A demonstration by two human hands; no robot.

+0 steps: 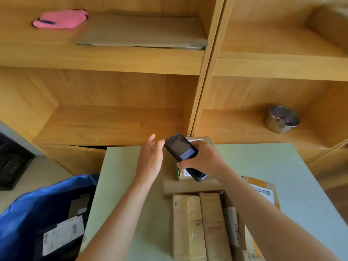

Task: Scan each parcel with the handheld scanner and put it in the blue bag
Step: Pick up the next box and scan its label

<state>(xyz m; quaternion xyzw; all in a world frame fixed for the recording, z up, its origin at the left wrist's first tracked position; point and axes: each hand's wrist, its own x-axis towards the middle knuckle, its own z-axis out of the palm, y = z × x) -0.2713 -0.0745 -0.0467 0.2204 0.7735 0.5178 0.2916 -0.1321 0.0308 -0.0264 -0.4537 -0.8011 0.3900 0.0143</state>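
Observation:
My right hand grips a black handheld scanner with a lit screen, held over a small cardboard parcel with green edges on the pale green table. My left hand hovers open just left of the scanner, fingers straight, holding nothing. Several taped brown parcels lie in an open carton near the table's front. The blue bag stands open at the lower left, with labelled parcels inside it.
Wooden shelves stand behind the table. A metal bowl sits on the right shelf; a pink cloth and flat cardboard lie on an upper shelf. An orange-trimmed box lies at the right. A black crate is far left.

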